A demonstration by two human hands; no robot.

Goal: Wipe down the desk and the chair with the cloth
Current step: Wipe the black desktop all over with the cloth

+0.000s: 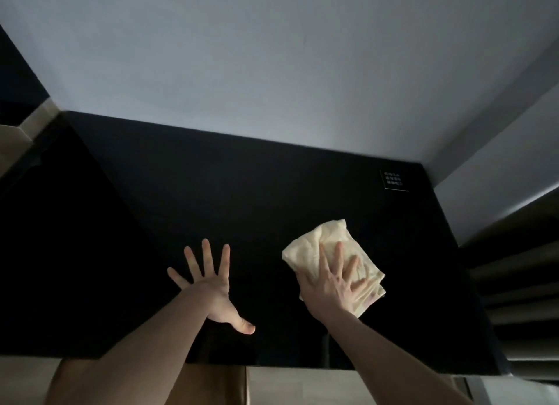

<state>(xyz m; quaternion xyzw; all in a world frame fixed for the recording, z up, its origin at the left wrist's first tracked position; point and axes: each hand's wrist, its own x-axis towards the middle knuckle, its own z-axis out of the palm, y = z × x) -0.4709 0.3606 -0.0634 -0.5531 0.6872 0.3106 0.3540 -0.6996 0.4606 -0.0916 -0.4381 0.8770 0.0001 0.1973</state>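
A black desk top (242, 199) fills the middle of the view. On its right half lies a crumpled cream cloth (317, 238). My right hand (329, 283) presses flat on the cloth's near part, fingers spread over it. My left hand (208, 283) rests flat on the bare desk to the left of the cloth, fingers wide apart and holding nothing. The chair is not clearly in view.
A pale wall (272, 57) rises behind the desk and bends forward at the right. A small square label (394, 180) with white print sits at the desk's far right corner. Brown surfaces (211, 383) show below the desk's near edge. Dark slats (520, 299) are at the right.
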